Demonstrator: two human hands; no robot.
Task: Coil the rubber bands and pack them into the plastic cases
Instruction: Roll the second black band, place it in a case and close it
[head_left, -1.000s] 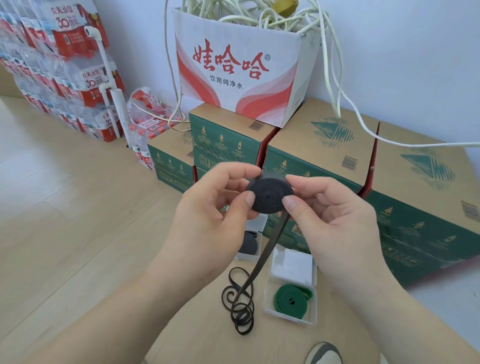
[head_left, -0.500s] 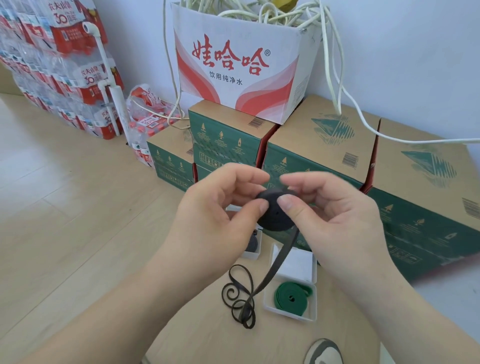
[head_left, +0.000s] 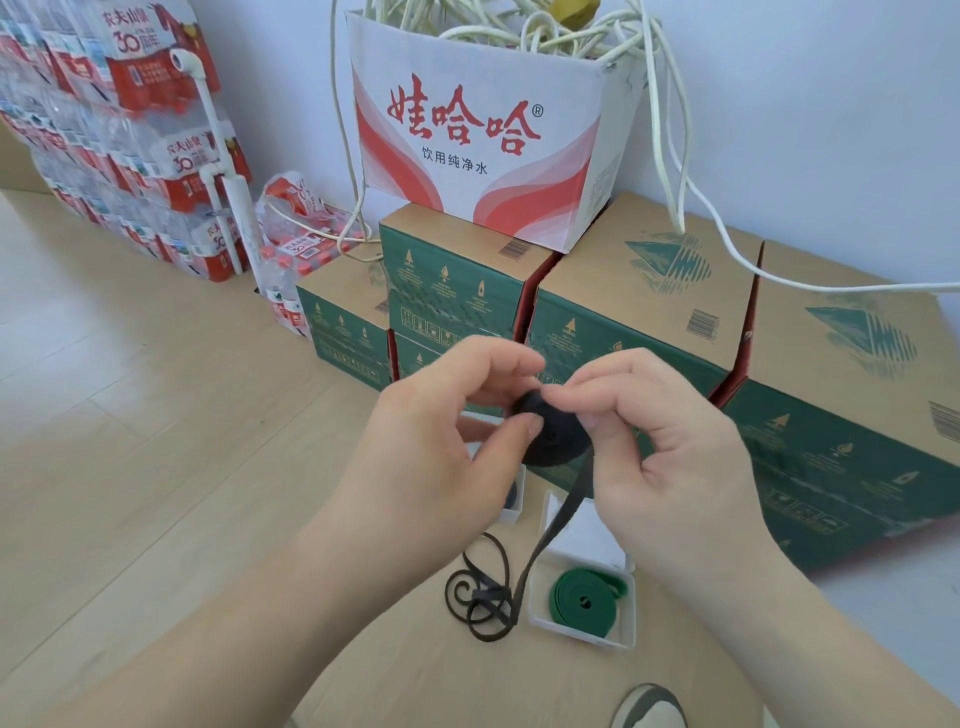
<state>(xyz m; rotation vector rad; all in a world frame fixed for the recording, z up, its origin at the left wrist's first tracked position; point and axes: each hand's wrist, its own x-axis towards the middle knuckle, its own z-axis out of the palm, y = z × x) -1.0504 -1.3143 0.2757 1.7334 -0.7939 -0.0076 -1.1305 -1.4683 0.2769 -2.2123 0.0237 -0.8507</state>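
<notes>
The left hand (head_left: 431, 457) and right hand (head_left: 670, 457) pinch the black coil (head_left: 553, 439) above the green-band case (head_left: 576, 635); a slipping thumb may unwind it.

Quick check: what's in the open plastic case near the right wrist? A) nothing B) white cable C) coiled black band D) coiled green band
D: a coiled green band lies in the plastic case; the black band is held between the left hand and right hand.

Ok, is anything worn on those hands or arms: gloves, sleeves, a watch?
Nothing worn shows. The left hand and right hand are bare, with no gloves or rings and short, unpainted nails. The left forearm and right forearm are bare to the frame edge, with no sleeve or watch.
</notes>
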